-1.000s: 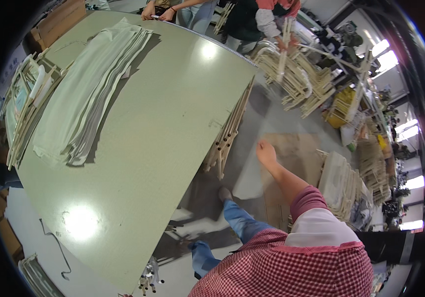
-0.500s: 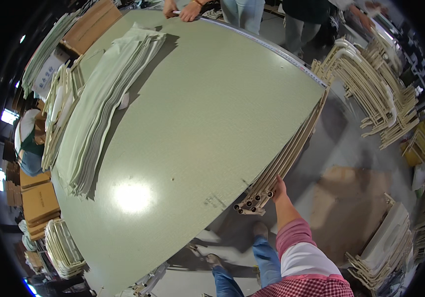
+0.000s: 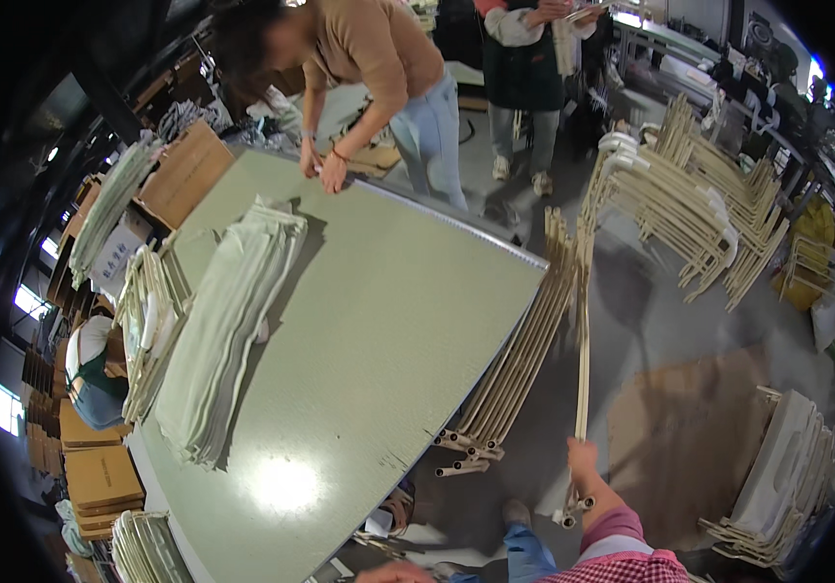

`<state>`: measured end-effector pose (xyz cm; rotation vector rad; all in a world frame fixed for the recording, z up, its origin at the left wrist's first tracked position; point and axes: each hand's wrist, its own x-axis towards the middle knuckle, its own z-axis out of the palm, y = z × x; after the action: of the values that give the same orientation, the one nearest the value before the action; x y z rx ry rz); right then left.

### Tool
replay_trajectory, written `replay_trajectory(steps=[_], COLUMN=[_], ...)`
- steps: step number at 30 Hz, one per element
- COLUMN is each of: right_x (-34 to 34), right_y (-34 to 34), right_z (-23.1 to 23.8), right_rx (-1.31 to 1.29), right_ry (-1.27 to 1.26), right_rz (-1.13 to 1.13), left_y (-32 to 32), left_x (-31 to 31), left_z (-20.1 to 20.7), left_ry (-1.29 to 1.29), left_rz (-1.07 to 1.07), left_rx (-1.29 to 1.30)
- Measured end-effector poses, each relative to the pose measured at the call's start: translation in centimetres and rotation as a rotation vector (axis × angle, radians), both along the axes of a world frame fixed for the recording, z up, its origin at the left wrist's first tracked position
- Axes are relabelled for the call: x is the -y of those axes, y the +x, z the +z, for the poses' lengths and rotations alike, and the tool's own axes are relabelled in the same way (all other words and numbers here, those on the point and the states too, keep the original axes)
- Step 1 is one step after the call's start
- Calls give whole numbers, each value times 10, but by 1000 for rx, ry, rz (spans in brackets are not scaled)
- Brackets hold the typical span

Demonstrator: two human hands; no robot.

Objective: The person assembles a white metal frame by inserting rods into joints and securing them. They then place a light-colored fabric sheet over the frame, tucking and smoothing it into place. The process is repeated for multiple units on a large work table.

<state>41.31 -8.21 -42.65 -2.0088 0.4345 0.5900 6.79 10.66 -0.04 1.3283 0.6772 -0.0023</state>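
Note:
My right hand (image 3: pixel 583 455), at the lower right, is closed around the near end of a long cream metal tube frame (image 3: pixel 583 360). The frame reaches away from me, clear of the table's right side, and dark open tube ends show below the hand. A stack of similar cream tube frames (image 3: pixel 520 364) leans along the right edge of the green-topped table (image 3: pixel 379 321). Part of my left hand (image 3: pixel 393 573) shows at the lower edge; its fingers are cut off. Folded pale green fabric (image 3: pixel 228 330) lies in a long pile on the tabletop.
Across the table, a person (image 3: pixel 369 58) bends with both hands on a measuring tape (image 3: pixel 437 209) along the far edge. Another person (image 3: pixel 524 68) stands behind. Curved cream frames (image 3: pixel 670 204) are stacked at right, near flat cardboard (image 3: pixel 685 437) on the floor. Boxes (image 3: pixel 102 476) stand left.
My right hand has moved from the stack at the table edge to the right, and a tube frame has come away with it. My view has tilted up. My left hand has come into view.

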Motion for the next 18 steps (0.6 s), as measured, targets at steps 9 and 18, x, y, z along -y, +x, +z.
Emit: replay_trajectory(steps=[9,18], right_x=[111,175], right_y=[-41,-99], right_z=[172,359], right_rx=[401,694], right_ry=[-333,-485], right_rz=[246,477], left_y=[141,-1], left_x=[14,7], left_z=[238,262], left_ry=[139,446], left_rz=[-243,-146], left_rx=[1461,1317])
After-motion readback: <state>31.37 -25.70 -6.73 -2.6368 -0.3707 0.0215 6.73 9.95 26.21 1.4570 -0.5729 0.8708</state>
